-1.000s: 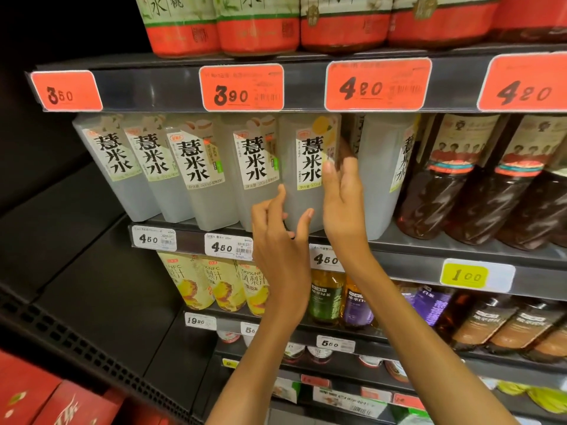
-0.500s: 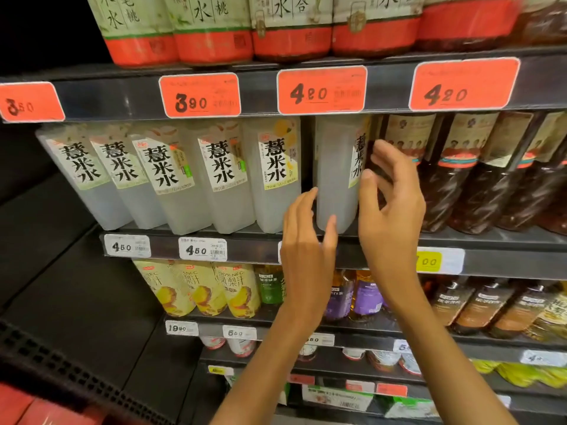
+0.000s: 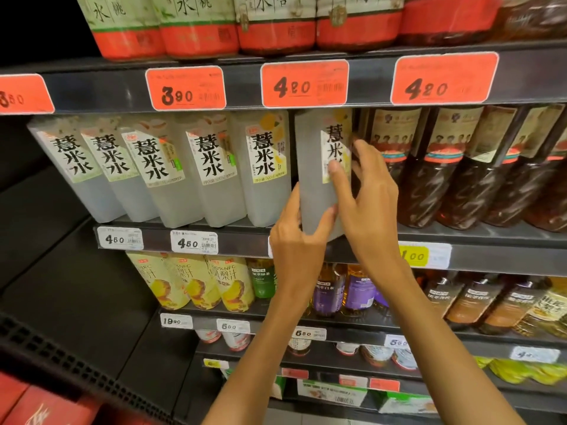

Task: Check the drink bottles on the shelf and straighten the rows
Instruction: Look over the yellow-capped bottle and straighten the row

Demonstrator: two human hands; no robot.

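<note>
A row of frosted white square bottles (image 3: 211, 170) with black characters stands on the middle shelf (image 3: 491, 237). The rightmost white bottle (image 3: 316, 167) is turned, its label facing right. My left hand (image 3: 299, 237) grips its lower part, fingers on the left side and thumb across the front. My right hand (image 3: 365, 194) holds its right edge, thumb on the label and fingers behind it. Dark brown bottles (image 3: 429, 176) stand just to the right.
Orange price tags (image 3: 305, 84) line the upper shelf edge under red-banded bottles (image 3: 276, 29). Yellow juice bottles (image 3: 196, 283), purple-labelled bottles (image 3: 359, 289) and brown ones fill lower shelves. Red cartons (image 3: 33, 406) sit at bottom left. A dark wall (image 3: 61, 271) closes the left.
Both hands went from the fifth white bottle to the sixth. They hung open before it half a second ago and now hold it. The view shifted right.
</note>
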